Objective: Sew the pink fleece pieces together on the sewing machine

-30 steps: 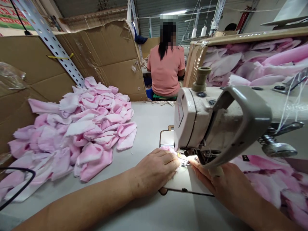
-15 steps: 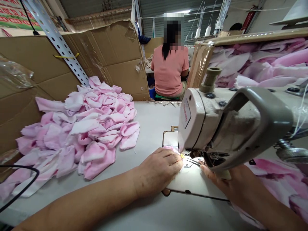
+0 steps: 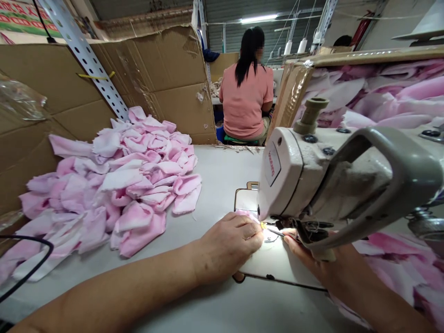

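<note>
My left hand (image 3: 227,247) lies knuckles-up on the white table, fingers curled down onto a small pink fabric piece (image 3: 244,214) at the needle of the sewing machine (image 3: 333,175). My right hand (image 3: 314,259) reaches under the machine head from the right, fingertips pinched at a thin metal tool (image 3: 275,231) beside the needle plate; most of that hand is hidden by the grey guard.
A heap of pink and white fabric pieces (image 3: 114,185) lies on the table (image 3: 215,185) to the left, in front of cardboard walls (image 3: 104,78). More pink fabric (image 3: 398,263) lies at the right. A person in a pink shirt (image 3: 247,104) sits ahead, back turned. A black cable (image 3: 27,263) loops at the left edge.
My hands have stayed at the needle with only slight finger shifts. The view has drifted, so the machine looks larger and further right.
</note>
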`<state>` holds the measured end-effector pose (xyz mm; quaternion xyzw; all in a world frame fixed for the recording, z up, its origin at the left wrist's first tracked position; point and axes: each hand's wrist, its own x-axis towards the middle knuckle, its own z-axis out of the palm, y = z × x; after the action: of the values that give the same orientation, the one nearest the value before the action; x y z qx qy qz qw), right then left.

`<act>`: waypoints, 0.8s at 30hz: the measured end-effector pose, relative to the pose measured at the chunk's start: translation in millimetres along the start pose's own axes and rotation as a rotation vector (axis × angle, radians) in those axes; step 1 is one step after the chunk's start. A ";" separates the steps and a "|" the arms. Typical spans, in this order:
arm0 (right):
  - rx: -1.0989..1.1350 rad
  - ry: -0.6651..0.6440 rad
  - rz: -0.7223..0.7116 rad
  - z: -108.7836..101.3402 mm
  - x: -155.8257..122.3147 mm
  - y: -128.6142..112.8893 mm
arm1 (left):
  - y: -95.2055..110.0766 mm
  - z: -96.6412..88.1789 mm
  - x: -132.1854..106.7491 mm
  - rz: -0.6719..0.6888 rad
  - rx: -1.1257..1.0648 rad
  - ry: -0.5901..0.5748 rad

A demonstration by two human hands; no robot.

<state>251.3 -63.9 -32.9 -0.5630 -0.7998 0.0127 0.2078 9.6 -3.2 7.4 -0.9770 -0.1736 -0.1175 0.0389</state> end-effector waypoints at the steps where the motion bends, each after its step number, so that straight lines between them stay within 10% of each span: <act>1: -0.004 0.005 0.006 0.0 0.7 -0.7 | -0.6 -0.2 0.1 0.003 -0.001 0.001; 24: -0.058 -0.045 -0.009 -15.3 13.1 -10.2 | -3.4 1.2 5.6 0.054 0.004 0.073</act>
<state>243.8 -59.1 -12.2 -0.5646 -0.8069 0.0014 0.1736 13.8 2.0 7.7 -0.9764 -0.1459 -0.1514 0.0503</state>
